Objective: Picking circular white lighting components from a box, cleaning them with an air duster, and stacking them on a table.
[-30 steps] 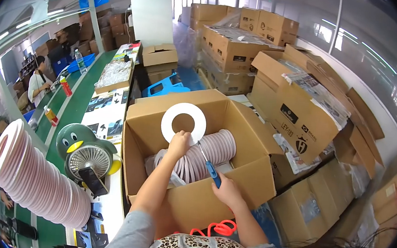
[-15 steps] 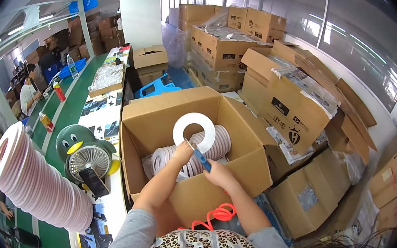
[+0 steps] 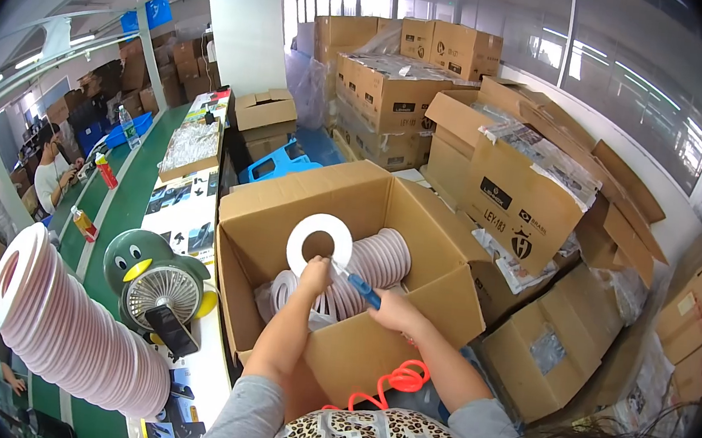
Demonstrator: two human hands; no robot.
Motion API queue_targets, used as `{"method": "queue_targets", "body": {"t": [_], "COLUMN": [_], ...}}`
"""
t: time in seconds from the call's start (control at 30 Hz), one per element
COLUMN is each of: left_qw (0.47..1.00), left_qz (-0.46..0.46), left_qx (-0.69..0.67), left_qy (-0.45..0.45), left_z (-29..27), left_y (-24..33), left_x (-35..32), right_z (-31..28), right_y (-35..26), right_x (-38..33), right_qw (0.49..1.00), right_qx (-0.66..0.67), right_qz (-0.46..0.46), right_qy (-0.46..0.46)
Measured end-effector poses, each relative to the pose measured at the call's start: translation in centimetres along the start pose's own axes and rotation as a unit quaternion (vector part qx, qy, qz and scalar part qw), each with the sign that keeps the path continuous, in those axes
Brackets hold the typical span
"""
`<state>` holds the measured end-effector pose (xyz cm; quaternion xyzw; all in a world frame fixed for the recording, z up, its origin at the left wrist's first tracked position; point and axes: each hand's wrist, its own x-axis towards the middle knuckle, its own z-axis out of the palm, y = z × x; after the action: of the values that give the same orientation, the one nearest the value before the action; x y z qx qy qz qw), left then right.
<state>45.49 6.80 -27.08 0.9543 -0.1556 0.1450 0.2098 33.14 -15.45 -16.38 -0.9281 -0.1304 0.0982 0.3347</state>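
Observation:
My left hand (image 3: pixel 315 278) is closed on the lower edge of a flat white ring (image 3: pixel 298 244), which is held up over an open cardboard box (image 3: pixel 275 211). My right hand (image 3: pixel 398 311) grips a slim tool with a blue handle (image 3: pixel 364 290), its thin end pointing at the ring's lower right edge beside my left fingers. Whether the tip touches the ring I cannot tell. Inside the box lie rows of similar pinkish-white rings (image 3: pixel 387 257), partly hidden behind my hands. A red coiled cord (image 3: pixel 408 377) hangs by my right forearm; its ends are hidden.
On my left a tall leaning stack of rings (image 3: pixel 82 336) stands near a penguin-shaped fan (image 3: pixel 140 270) with a phone (image 3: pixel 171 330) against it. A green conveyor belt (image 3: pixel 128 187) runs past, with a person (image 3: pixel 52 170) beyond. Cardboard boxes (image 3: pixel 525 194) crowd the right.
The ring and my left hand have moved slightly left and down. The blue-handled tool has shifted slightly right and down with my right hand.

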Motion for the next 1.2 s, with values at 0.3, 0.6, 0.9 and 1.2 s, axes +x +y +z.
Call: {"method": "queue_targets", "body": {"t": [0.3, 0.6, 0.9, 1.2], "left_qw": [0.968, 0.962, 0.967, 0.974], "left_qz": [-0.036, 0.053, 0.131, 0.072], "left_qx": [-0.111, -0.083, 0.060, 0.030], "left_qy": [0.220, 0.254, 0.212, 0.212], "left_z": [-4.7, -5.5, -4.6, -4.1], "left_y": [-0.5, 2.3, 2.9, 2.9], "left_x": [0.4, 1.4, 1.1, 0.9], "right_z": [-0.1, 2.4, 3.1, 3.1], "right_y": [-1.7, -1.3, -0.7, 0.2], "right_x": [-1.7, -2.4, -2.2, -2.6], "right_qw": [0.999, 0.989, 0.984, 0.987], "right_qx": [0.014, 0.053, 0.041, 0.031], "right_qz": [-0.027, -0.068, -0.053, -0.050], "right_qy": [0.013, 0.123, 0.167, 0.146]}}
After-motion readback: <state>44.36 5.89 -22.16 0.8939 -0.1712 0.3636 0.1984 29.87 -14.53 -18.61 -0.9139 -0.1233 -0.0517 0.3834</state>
